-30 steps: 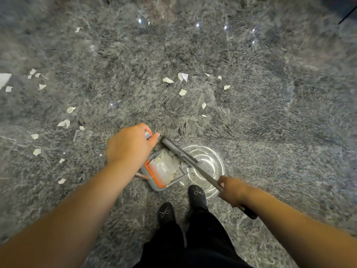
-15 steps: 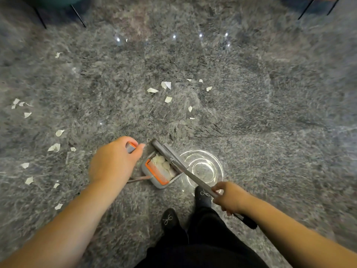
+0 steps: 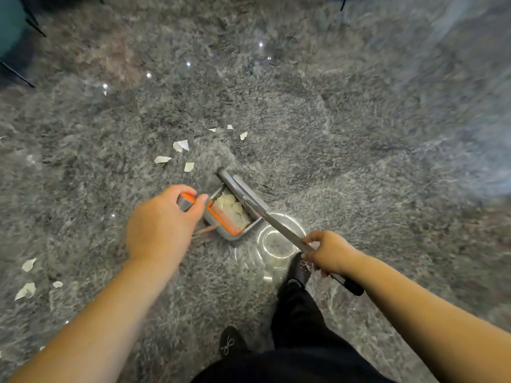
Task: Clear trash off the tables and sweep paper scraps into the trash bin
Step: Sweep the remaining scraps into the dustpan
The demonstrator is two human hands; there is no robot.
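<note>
**Dustpan on the floor, broom head at its mouth**

Nearest the camera, below the dustpan [image 3: 231, 217], two black shoes: one [image 3: 228, 344] close in, the other [image 3: 302, 268] stepped forward, just short of a ring of reflected light [image 3: 279, 239] on the glossy grey marbled floor [image 3: 359, 134].

Up to the hands. The left hand [image 3: 163, 228] sits just left of the dustpan, fingers and thumb curled round the grey-and-orange top of its handle [image 3: 185, 200]. The right hand [image 3: 329, 251], down-right of the dustpan, pinches the broom's metal shaft [image 3: 276, 228]; the shaft's black end grip [image 3: 351, 287] pokes out behind the wrist.

The dustpan itself: grey, boxy, an orange comb strip along its near rim, a heap of pale paper scraps [image 3: 231, 207] inside. The grey broom head [image 3: 237, 186] lies along its far edge, touching or nearly so; hard to call.

Beyond the dustpan, up-left of it, loose white scraps [image 3: 181, 146] are scattered on open floor, the closest just beyond the broom head. More scraps [image 3: 27, 290] lie well off to the left, toward the frame's edge.

Farthest out, wide bare floor to the right and ahead; thin dark furniture legs [image 3: 16, 74] and a teal shape [image 3: 9, 23] at the far upper left corner.
</note>
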